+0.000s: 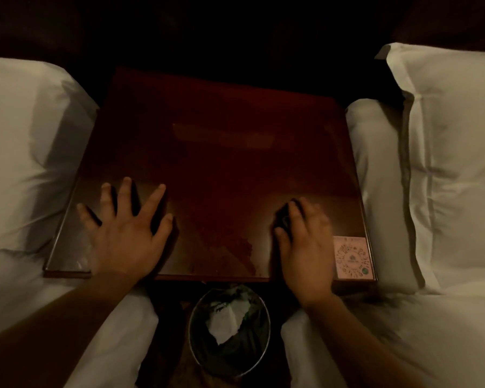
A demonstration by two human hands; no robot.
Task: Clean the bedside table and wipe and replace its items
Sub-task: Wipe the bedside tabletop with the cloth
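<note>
left hand (126, 236) flat on the bedside table (221, 152), palm down, fingers (154, 198) straight and splayed wide, holding nothing; pinky tip sits close to the table's left edge

right hand (305, 247) on the front right part of the top, fingers (297, 212) close together and bent over a small dark item (282, 219); the item shows just past the fingertips and beside the thumb. motion blur + low light, so can't tell if they grip it or only press on it, or what it is

pink card (352, 257) with a round printed code lies flat in the front right corner, just right of the right hand's knuckles

streaky glossy patch (233, 245) on the wood between the two thumbs

round bin (192, 340) on the floor below the front edge, between the wrists, crumpled white paper (224, 322) inside

white pillow (20, 135) out past the left fingers, another pillow (454, 135) out past the right hand
</note>
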